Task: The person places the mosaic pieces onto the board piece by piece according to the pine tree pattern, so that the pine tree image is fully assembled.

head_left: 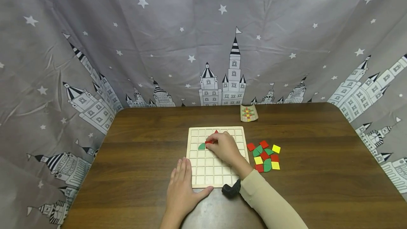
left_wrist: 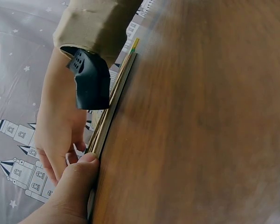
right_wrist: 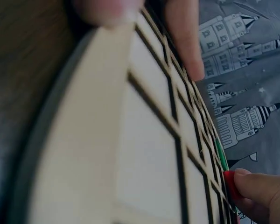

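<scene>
A pale wooden grid board point(head_left: 200, 171) lies flat on the table. My right hand point(head_left: 225, 147) reaches over it and pinches a red tile point(head_left: 208, 142) between thumb and fingers, at a cell in the upper part. In the right wrist view the red tile point(right_wrist: 232, 184) shows at the fingertips, close to the grid. Just left of it sits a green leaf-shaped piece point(head_left: 201, 146), and a red pointed piece point(head_left: 216, 131) is in the top row. With straight fingers, my left hand point(head_left: 182, 188) rests against the board's lower left corner, its thumb along the near edge.
Loose red, green and yellow tiles point(head_left: 264, 156) lie right of the board. A small curled card point(head_left: 248, 113) with a coloured pattern is at the table's back. A black device point(head_left: 231, 189) sits at the right wrist. Behind the wooden table point(head_left: 143, 144) hangs a grey castle-print curtain point(head_left: 190, 27).
</scene>
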`<state>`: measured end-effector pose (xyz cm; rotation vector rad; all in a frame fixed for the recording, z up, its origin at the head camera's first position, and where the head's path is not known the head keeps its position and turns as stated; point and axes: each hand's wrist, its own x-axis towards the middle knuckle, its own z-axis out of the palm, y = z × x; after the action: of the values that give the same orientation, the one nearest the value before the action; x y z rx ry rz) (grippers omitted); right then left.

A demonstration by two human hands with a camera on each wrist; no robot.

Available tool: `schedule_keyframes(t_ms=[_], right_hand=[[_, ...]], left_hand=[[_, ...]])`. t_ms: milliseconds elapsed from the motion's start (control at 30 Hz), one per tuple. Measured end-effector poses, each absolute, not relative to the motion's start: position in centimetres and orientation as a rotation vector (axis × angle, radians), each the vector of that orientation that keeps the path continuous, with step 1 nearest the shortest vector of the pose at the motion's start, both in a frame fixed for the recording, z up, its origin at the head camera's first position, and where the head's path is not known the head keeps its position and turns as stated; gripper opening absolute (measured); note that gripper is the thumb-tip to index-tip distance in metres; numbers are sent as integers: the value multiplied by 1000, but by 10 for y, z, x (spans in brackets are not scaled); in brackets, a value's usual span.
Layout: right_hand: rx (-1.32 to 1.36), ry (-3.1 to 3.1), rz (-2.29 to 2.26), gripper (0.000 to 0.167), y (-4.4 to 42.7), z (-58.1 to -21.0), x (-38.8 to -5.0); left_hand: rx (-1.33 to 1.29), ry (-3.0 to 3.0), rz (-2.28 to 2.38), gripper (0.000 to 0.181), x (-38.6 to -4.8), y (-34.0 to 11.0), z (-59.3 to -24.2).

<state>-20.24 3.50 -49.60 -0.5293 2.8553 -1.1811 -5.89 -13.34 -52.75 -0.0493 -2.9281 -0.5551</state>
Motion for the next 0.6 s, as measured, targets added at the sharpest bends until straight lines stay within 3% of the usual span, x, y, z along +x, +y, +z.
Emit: schedule_keyframes(t_ms=[600], right_hand=[[-727, 3029, -943, 18, 33, -494, -195]], left_hand=[[-56, -2931, -559, 125, -59, -133, -528]])
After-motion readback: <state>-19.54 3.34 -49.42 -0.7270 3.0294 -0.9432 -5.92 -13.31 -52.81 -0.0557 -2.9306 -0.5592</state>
